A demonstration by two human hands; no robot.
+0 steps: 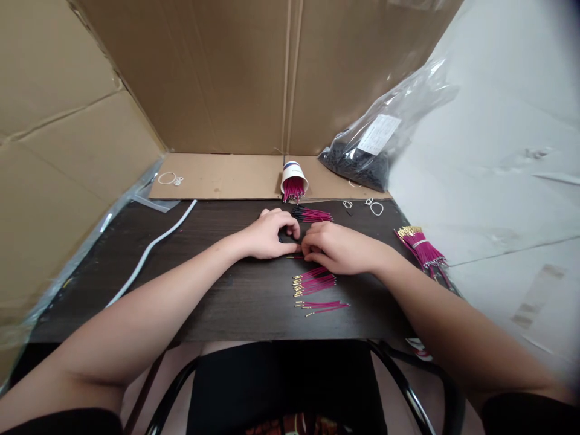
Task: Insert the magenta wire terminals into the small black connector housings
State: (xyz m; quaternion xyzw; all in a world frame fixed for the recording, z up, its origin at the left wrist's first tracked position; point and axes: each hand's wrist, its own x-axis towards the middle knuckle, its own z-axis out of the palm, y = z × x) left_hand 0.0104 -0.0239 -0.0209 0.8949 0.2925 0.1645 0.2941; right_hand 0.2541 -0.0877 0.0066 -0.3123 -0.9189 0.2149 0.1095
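Note:
My left hand (272,234) and my right hand (334,248) meet low over the dark tabletop. My left fingers are curled, with the thumb stretched towards the right fingertips; a small dark bit shows under the palm. The right fingers are pinched together, and what they hold is hidden. A magenta wire (295,257) with a gold tip pokes out beside the right fingers; whether it is gripped I cannot tell. Just behind the hands lies a pile of magenta wires with black ends (315,214). Nearer me lie gold-tipped magenta wires (316,281) and a smaller group of wires (327,306).
A paper cup (293,170) lies tipped at the back, full of magenta wires. A clear bag of black pieces (357,160) leans back right. A banded wire bundle (421,246) sits at the right edge. Rubber bands (376,208) and a pale tube (151,248) lie about. Cardboard walls (203,78) enclose the table.

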